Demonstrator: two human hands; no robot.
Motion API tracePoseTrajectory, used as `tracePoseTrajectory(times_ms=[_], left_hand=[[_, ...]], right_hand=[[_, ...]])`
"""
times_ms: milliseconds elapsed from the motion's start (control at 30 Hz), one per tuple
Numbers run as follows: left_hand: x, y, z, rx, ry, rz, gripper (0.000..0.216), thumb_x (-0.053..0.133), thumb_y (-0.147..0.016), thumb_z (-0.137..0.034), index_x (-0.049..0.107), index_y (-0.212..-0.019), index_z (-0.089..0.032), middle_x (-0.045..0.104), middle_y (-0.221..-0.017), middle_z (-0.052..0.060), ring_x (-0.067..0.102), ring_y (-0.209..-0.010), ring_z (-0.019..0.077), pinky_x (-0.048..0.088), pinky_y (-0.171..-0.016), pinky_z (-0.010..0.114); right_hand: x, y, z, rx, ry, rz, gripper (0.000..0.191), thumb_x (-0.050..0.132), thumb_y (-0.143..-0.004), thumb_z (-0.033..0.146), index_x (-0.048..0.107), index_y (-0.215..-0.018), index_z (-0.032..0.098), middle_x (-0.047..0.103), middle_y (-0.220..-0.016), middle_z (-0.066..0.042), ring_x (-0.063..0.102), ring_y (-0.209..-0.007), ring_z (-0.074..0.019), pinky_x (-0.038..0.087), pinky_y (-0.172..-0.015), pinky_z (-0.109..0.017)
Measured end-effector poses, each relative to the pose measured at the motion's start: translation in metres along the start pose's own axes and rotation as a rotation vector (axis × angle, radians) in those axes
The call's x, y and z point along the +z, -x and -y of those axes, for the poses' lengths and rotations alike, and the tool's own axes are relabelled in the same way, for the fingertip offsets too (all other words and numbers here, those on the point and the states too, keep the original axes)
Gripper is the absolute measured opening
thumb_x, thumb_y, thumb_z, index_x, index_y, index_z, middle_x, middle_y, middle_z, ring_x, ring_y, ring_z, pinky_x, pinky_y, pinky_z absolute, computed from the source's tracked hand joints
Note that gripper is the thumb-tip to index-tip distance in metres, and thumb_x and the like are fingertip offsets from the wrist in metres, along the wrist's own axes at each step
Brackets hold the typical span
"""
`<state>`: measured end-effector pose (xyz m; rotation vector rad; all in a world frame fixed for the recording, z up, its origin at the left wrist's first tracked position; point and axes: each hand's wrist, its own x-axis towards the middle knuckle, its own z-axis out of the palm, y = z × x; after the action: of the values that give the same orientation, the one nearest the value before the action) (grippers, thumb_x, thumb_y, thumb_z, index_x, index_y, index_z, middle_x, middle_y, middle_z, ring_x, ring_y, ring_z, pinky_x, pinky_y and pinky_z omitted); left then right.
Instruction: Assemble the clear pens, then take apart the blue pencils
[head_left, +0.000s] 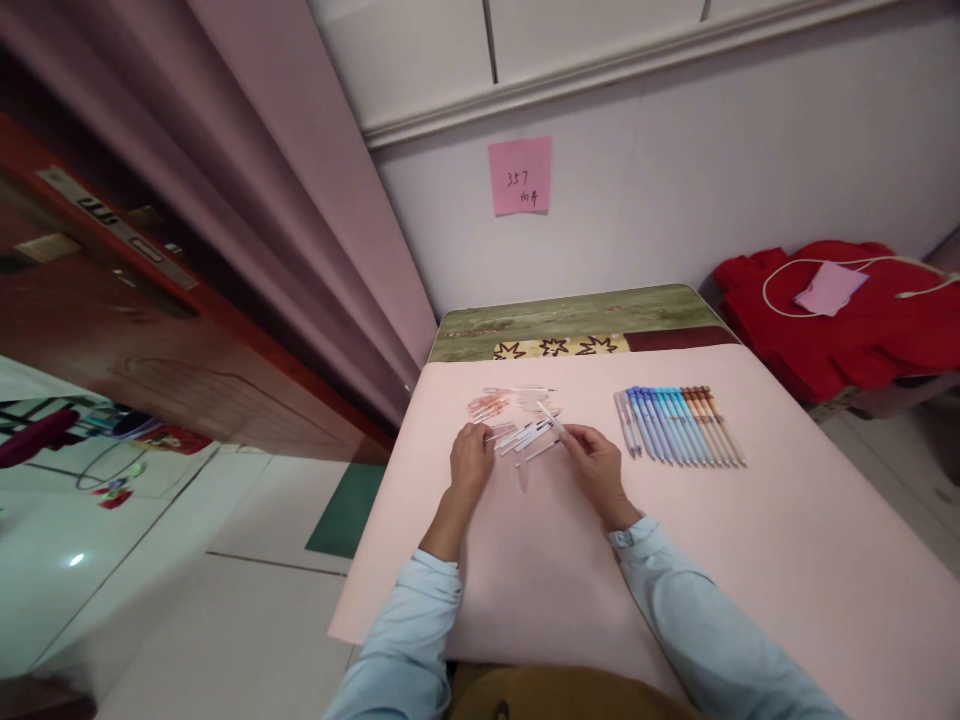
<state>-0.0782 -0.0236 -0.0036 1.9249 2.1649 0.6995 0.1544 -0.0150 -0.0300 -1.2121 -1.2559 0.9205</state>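
My right hand (pixel 596 465) is closed in a pinch on a thin white pen refill (pixel 550 415), which tilts up to the left from the fingertips. My left hand (pixel 472 462) has its fingers closed at the left of a loose pile, with a clear pen barrel (pixel 504 432) sticking out from the fingertips. Between the hands lie several white refills (pixel 523 437) with dark tips. Just beyond them are brownish and clear pen parts (pixel 489 406). To the right, a row of pens (pixel 679 428) lies side by side, running from pale and blue to brown.
The pink sheet (pixel 555 580) covers most of the table, whose green, patterned far end (pixel 555 318) shows. A pink note (pixel 520 176) sticks to the wall. Red cloth (pixel 847 320) with a white cable sits at the right. A wooden door (pixel 195 330) and curtain stand at the left.
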Motion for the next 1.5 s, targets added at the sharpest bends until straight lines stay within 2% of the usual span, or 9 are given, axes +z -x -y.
tracePoseTrajectory(times_ms=[167,367,500,633,767,900,1067,1233,1500], left_hand=[[0.000,0.004,0.003,0.006,0.034,0.015,0.012,0.056,-0.083,-0.013,0.062,-0.087,-0.022,0.062,-0.094,0.006,0.058,-0.091,0.0212,0.043,-0.079,0.031],[0.000,-0.001,0.007,-0.069,0.097,0.045,0.011,0.060,-0.080,-0.013,0.065,-0.086,-0.021,0.061,-0.089,0.005,0.058,-0.083,0.0195,0.044,-0.078,0.031],[-0.006,0.002,0.002,-0.053,0.160,-0.007,0.010,0.058,-0.080,-0.011,0.062,-0.080,-0.020,0.062,-0.090,0.006,0.059,-0.087,0.0200,0.045,-0.081,0.032],[-0.022,0.016,-0.012,-0.144,0.521,-0.080,0.003,0.058,-0.083,-0.022,0.061,-0.084,-0.021,0.064,-0.079,0.002,0.060,-0.073,0.0168,0.048,-0.074,0.030],[-0.040,0.033,-0.036,-0.317,1.103,0.054,0.024,0.069,-0.078,-0.037,0.063,-0.091,-0.018,0.069,-0.081,0.003,0.059,-0.061,0.0116,0.050,-0.064,0.027],[-0.048,0.039,-0.055,-0.426,1.379,0.144,0.032,0.078,-0.070,-0.036,0.066,-0.091,-0.016,0.069,-0.079,0.003,0.059,-0.061,0.0099,0.052,-0.064,0.026],[-0.052,0.038,-0.066,-0.421,1.445,0.179,0.031,0.081,-0.068,-0.034,0.068,-0.090,-0.015,0.067,-0.075,0.002,0.058,-0.059,0.0085,0.050,-0.062,0.024],[-0.056,0.042,-0.068,-0.393,1.434,0.233,0.030,0.079,-0.071,-0.034,0.068,-0.092,-0.015,0.067,-0.077,0.002,0.058,-0.060,0.0085,0.050,-0.064,0.024],[-0.062,0.043,-0.069,-0.352,1.354,0.228,0.027,0.077,-0.073,-0.033,0.069,-0.092,-0.015,0.067,-0.075,0.001,0.057,-0.059,0.0081,0.046,-0.063,0.023]], right_hand=[[0.001,0.001,-0.001,-0.008,-0.009,0.003,0.035,0.067,-0.083,0.050,0.074,-0.097,0.019,0.075,-0.093,-0.008,0.067,-0.084,-0.0220,0.054,-0.079,-0.035],[0.004,0.000,-0.003,-0.025,0.027,0.003,0.036,0.067,-0.082,0.052,0.075,-0.096,0.019,0.075,-0.093,-0.008,0.067,-0.082,-0.0220,0.054,-0.078,-0.035],[0.003,0.003,0.002,-0.014,-0.004,-0.010,0.036,0.067,-0.082,0.050,0.075,-0.096,0.018,0.075,-0.092,-0.008,0.067,-0.082,-0.0221,0.054,-0.078,-0.035],[-0.010,0.018,0.015,0.062,-0.050,0.015,0.033,0.068,-0.082,0.048,0.074,-0.095,0.018,0.076,-0.091,-0.008,0.067,-0.082,-0.0227,0.054,-0.075,-0.035],[-0.031,0.035,0.030,0.113,-0.038,0.056,0.031,0.070,-0.081,0.047,0.075,-0.094,0.020,0.076,-0.089,-0.006,0.068,-0.080,-0.0228,0.053,-0.073,-0.033],[-0.048,0.038,0.048,0.035,0.082,0.018,0.027,0.069,-0.082,0.046,0.076,-0.094,0.022,0.075,-0.089,-0.006,0.065,-0.079,-0.0220,0.052,-0.074,-0.034],[-0.057,0.035,0.067,-0.110,0.218,0.001,0.025,0.066,-0.085,0.043,0.076,-0.097,0.024,0.073,-0.092,-0.007,0.063,-0.079,-0.0215,0.051,-0.065,-0.031],[-0.057,0.037,0.073,-0.137,0.258,0.028,0.025,0.064,-0.087,0.041,0.075,-0.098,0.022,0.071,-0.091,-0.006,0.062,-0.080,-0.0198,0.047,-0.056,-0.026],[-0.060,0.041,0.083,-0.168,0.281,0.045,0.021,0.064,-0.087,0.037,0.075,-0.097,0.022,0.069,-0.087,-0.005,0.061,-0.078,-0.0179,0.042,-0.048,-0.022]])
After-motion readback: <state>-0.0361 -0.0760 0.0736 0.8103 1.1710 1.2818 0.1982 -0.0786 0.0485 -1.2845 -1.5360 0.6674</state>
